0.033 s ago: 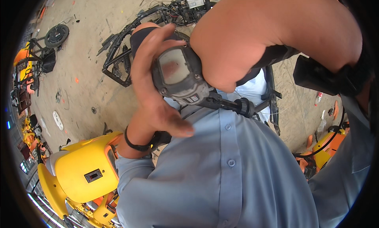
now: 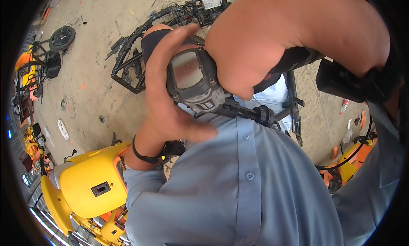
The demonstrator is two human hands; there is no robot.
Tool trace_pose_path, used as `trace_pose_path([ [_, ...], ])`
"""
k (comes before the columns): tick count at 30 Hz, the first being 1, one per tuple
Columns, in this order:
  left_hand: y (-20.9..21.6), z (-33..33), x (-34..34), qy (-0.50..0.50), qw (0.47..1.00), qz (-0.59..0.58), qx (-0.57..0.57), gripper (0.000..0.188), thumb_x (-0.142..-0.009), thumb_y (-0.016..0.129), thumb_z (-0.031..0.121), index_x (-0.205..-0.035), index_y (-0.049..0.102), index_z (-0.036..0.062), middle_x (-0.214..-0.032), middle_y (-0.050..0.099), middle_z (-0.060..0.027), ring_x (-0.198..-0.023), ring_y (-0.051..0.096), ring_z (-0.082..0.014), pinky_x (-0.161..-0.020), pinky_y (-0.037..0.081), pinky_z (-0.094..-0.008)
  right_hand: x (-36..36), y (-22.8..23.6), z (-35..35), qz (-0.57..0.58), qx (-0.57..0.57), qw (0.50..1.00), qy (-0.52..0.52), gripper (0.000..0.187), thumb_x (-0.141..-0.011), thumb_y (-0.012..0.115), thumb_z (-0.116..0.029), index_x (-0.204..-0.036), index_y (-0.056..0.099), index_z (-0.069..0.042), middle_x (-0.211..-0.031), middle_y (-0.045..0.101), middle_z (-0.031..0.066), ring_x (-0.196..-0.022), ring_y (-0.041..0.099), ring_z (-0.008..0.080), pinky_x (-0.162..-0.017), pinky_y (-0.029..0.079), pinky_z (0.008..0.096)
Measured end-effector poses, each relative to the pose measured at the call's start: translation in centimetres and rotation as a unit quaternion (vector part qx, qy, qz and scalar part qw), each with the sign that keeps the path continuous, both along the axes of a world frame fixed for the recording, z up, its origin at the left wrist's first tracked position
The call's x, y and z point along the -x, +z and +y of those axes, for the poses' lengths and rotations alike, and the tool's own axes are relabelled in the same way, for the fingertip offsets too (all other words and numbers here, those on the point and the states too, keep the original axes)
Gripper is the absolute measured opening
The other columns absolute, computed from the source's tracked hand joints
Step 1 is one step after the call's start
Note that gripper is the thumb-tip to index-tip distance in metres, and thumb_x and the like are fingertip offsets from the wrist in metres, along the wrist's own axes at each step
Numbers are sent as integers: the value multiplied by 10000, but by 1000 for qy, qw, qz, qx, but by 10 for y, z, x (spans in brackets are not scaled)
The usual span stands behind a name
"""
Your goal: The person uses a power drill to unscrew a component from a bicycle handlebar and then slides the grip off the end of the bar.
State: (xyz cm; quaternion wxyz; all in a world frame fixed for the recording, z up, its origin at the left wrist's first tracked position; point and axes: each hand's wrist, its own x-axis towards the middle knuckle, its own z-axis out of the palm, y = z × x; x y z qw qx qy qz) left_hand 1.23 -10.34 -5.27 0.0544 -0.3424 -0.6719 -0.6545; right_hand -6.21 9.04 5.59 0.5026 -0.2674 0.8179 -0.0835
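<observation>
I look straight down past a blue shirt (image 2: 204, 182) onto a tan concrete floor (image 2: 96, 99), scuffed and stained, with thin lines crossing it and small orange scraps (image 2: 83, 87) strewn about. The dark device (image 2: 194, 82) with a pale, glossy window sits near the upper middle of my view, just above the shirt front and between the hands. My left hand (image 2: 168, 103) curves around its left side, fingers and thumb spread wide and slightly blurred; I can't tell whether the palm touches the casing. My right hand (image 2: 251, 46) looms large against the device's other side, and I can't tell whether it is gripping anything.

Beyond them a black frame (image 2: 181, 15) lies on the concrete, tangled with wiring. Farther left I see a black wheel (image 2: 62, 38), then a white elongated piece (image 2: 63, 130) and a small dark ring (image 2: 101, 118) on the bare floor. At lower left stands a yellow shell (image 2: 85, 178) with a dark switch panel (image 2: 101, 189) set into it; bright light strips (image 2: 42, 224) bend along the rim beneath. On the right side, a red-labelled bottle (image 2: 344, 105) lies near orange and yellow parts (image 2: 357, 158).
</observation>
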Motion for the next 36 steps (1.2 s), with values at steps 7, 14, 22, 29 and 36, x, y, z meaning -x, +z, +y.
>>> trace_pose_path([
  [7, 4, -4, -6, 91, 991, -98, 25, 701, -841, 775, 429, -1302, 573, -57, -1171, 660, -145, -1092, 617, -226, -993, 471, -349, -32, 14, 33, 131, 56, 989, 28, 590, -621, 811, -74, -1184, 639, -44, -1037, 716, 117, -958, 700, 246, -868, 540, 369],
  [14, -6, 2, -15, 118, 985, -122, -39, 706, -896, 722, 444, -1315, 519, -86, -1198, 638, -199, -1123, 620, -241, -990, 492, -366, -40, -7, 22, 249, 157, 953, 67, 593, -612, 814, -79, -1177, 637, -43, -1032, 711, 115, -956, 697, 250, -862, 539, 372],
  [22, -12, 2, -18, 144, 980, -122, -58, 823, -893, 724, 538, -1349, 471, -99, -1248, 606, -228, -1125, 622, -261, -1005, 482, -383, -35, -16, 20, 264, 169, 948, 53, 598, -602, 818, -85, -1169, 634, -42, -1027, 705, 113, -954, 693, 254, -856, 538, 376],
  [29, -14, 0, -22, 186, 973, -132, -45, 855, -894, 691, 589, -1348, 476, -104, -1261, 607, -232, -1168, 612, -269, -1039, 460, -385, -26, -20, 15, 256, 192, 945, 64, 602, -593, 821, -90, -1162, 632, -42, -1023, 701, 112, -952, 689, 258, -851, 537, 379],
  [36, -17, -1, -18, 203, 966, -153, -43, 851, -884, 678, 586, -1345, 483, -102, -1282, 604, -234, -1190, 611, -272, -1053, 453, -390, -27, -19, 11, 260, 174, 948, 60, 606, -584, 823, -95, -1156, 629, -41, -1019, 696, 110, -950, 686, 262, -846, 536, 381],
])
